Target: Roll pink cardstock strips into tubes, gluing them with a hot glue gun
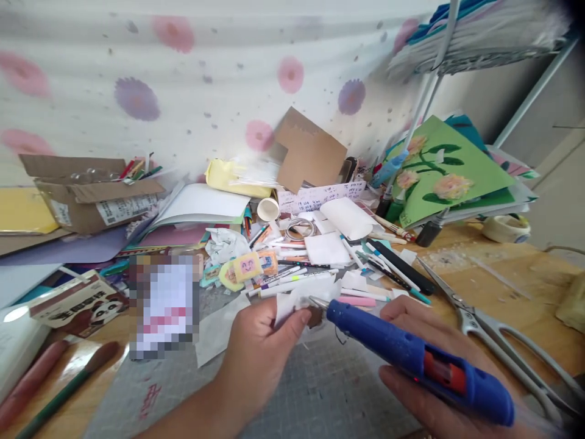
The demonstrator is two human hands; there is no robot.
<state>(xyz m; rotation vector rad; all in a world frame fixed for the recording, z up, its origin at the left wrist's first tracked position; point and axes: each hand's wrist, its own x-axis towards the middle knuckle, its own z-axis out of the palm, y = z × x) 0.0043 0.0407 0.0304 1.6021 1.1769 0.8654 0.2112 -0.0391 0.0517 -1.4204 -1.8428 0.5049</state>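
My left hand [256, 347] is closed, pinching a piece of white paper [286, 310] between thumb and fingers. A small brown piece [315, 316] shows just beyond the thumb. Wrapped around a blue hot glue gun [377, 329] with a red part in its side, my right hand [414, 314] lies partly hidden behind the tool. The metal nozzle [319, 302] points left and meets or nearly meets the paper by my left thumb; exact contact is unclear. Below both hands is a grey cutting mat [315, 384].
Large scissors [475, 320] lie partly open at right. Several markers [297, 277] and paper scraps crowd the middle. A blurred-out pale rectangle [167, 305] and a green-handled brush [68, 390] lie left. Behind stand a cardboard box [103, 207] and a green flower card [452, 164].
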